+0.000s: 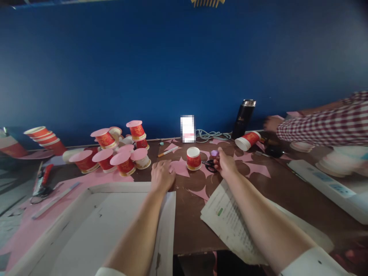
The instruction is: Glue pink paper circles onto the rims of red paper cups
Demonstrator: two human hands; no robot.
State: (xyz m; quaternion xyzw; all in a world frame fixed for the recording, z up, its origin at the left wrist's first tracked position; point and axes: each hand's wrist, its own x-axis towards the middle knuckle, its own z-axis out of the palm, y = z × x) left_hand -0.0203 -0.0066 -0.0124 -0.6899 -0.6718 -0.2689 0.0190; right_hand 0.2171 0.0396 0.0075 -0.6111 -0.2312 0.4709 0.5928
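My left hand [163, 174] rests on the table beside the far right corner of a white box lid [120, 187], with its fingers lying on the surface and holding nothing I can see. My right hand [227, 164] has its fingers curled at the black handles of a pair of scissors [211, 165], whose blades point left toward a paper cup. A small purple piece [214, 153] sits by my right thumb. Between my hands stands the red and white paper cup [194, 159], upside down, with pink paper scraps [180, 168] around it.
Several red cups topped with pink discs [122, 158] stand at left, near stacked cups [46, 138]. A black flask [244, 119], a tipped cup [247, 140] and a cable [212, 135] lie toward the wall. Printed sheets [221, 214] lie under my right forearm. Another person's checked sleeve [324, 120] reaches in.
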